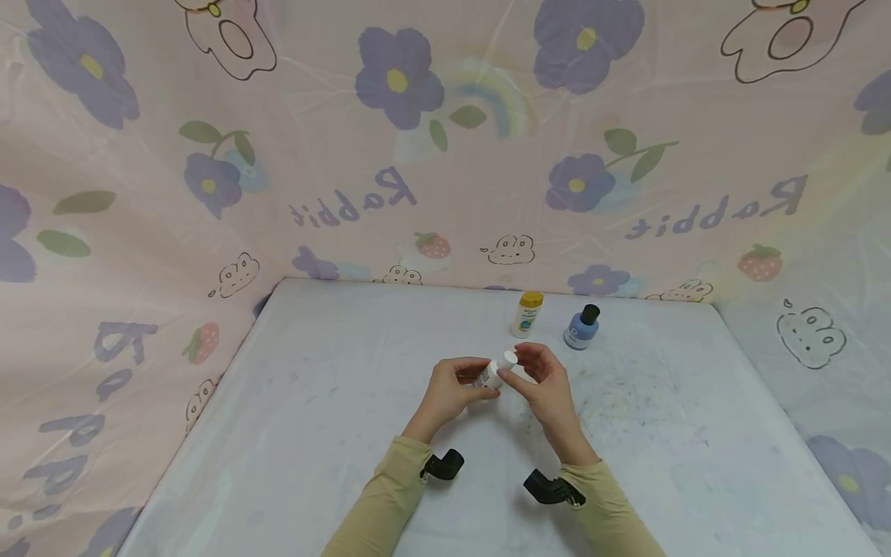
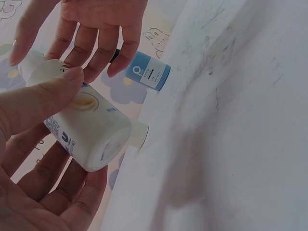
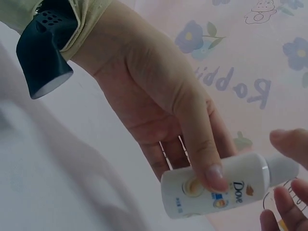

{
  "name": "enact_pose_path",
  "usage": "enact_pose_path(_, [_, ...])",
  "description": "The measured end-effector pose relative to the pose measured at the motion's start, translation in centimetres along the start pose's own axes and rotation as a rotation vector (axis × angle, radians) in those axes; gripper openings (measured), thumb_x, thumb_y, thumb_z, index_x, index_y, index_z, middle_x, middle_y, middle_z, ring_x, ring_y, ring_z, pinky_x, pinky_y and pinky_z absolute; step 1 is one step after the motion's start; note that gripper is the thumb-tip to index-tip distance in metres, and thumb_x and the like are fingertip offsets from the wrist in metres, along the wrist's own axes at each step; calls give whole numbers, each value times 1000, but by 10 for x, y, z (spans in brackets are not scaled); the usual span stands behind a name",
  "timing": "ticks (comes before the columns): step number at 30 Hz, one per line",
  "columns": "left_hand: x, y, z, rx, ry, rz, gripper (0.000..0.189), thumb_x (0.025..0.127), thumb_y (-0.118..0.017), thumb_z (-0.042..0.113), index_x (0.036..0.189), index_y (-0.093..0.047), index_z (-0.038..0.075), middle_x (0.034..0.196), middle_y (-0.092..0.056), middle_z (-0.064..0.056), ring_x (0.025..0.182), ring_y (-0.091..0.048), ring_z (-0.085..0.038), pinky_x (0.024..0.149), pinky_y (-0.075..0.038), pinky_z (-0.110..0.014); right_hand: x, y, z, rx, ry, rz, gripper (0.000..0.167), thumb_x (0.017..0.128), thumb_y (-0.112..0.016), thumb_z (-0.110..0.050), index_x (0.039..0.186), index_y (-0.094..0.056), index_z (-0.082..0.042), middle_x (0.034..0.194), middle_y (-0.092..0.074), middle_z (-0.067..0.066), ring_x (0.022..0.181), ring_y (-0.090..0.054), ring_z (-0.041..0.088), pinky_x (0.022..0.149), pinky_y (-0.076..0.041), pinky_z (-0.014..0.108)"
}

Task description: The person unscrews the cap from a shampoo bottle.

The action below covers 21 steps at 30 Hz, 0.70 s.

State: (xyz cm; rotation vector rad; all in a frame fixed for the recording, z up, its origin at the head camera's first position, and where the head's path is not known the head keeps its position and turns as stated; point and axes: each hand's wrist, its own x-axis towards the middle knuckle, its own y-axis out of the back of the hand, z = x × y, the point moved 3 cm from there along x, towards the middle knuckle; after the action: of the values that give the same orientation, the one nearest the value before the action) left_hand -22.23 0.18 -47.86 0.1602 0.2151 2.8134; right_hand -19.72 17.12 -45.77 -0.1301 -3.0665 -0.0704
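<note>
My left hand (image 1: pixel 448 391) holds a small white Dove bottle (image 1: pixel 490 377) tilted over the table, thumb on one side and fingers on the other. A rounded white cap (image 3: pixel 282 170) tops the bottle, and its Dove label faces the right wrist camera. Around the cap end hovers my right hand (image 1: pixel 548 384), fingers spread and loosely bent. In the right wrist view its thumb and fingers stand off the cap. From the left wrist camera, the bottle's base (image 2: pixel 111 147) faces the lens and the right fingers (image 2: pixel 108 45) pass behind its top.
Beyond the hands stands a cream bottle with a yellow cap (image 1: pixel 526 317). To its right is a blue bottle with a black cap (image 1: pixel 582 328). Both are upright on the white table (image 1: pixel 334 418), toward its back edge. Patterned curtains (image 1: pixel 459 170) enclose the table behind and at the sides.
</note>
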Motion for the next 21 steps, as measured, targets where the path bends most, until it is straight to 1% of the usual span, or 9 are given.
enact_pose_path(4, [1,0,-3,5,0,4,47,70,-86,10,114,-70,11,111,-68,-1,98,-65,-18,86,-53,-34,0,-1,1,0,5,33,50,80,-79,-11,119,-51,2,114,-56,17,107,-52,24,105,-31,47])
enact_pose_path(7, [1,1,-4,8,-6,1,47,70,-87,13,114,-70,11,110,-68,0,97,-65,-16,84,-53,-31,0,-1,2,2,15,52,47,79,-80,-11,115,-53,3,110,-57,18,104,-54,25,104,-32,48])
enact_pose_path(10, [1,0,-5,9,-7,-3,48,70,-86,13,115,-70,10,111,-67,-1,98,-64,-16,84,-53,-30,1,-2,4,-4,13,65,46,79,-80,-12,113,-53,2,107,-57,17,102,-54,24,104,-33,48])
enact_pose_path(14, [0,-1,-4,7,10,-8,47,71,-86,9,115,-69,9,112,-67,-2,99,-64,-18,86,-52,-32,1,-2,4,2,9,70,43,79,-80,-12,110,-54,2,105,-57,17,100,-54,23,103,-33,47])
enact_pose_path(16, [-1,-1,-1,6,15,-8,47,71,-85,6,115,-69,7,113,-67,-5,101,-64,-21,87,-52,-36,1,-2,3,11,6,68,41,78,-80,-10,109,-56,2,105,-58,18,100,-54,24,104,-32,47])
enact_pose_path(19, [-6,0,13,1,12,-11,46,72,-83,2,115,-68,2,113,-67,-9,102,-63,-26,89,-51,-41,-1,-2,-2,18,0,57,36,79,-78,-6,107,-57,4,105,-58,21,100,-54,27,103,-31,49])
enact_pose_path(21, [-10,1,22,0,11,-16,45,73,-82,0,115,-67,0,113,-66,-11,103,-63,-28,89,-51,-43,-4,-3,-9,9,-6,50,34,81,-76,-3,107,-57,6,106,-59,23,101,-54,29,103,-32,48])
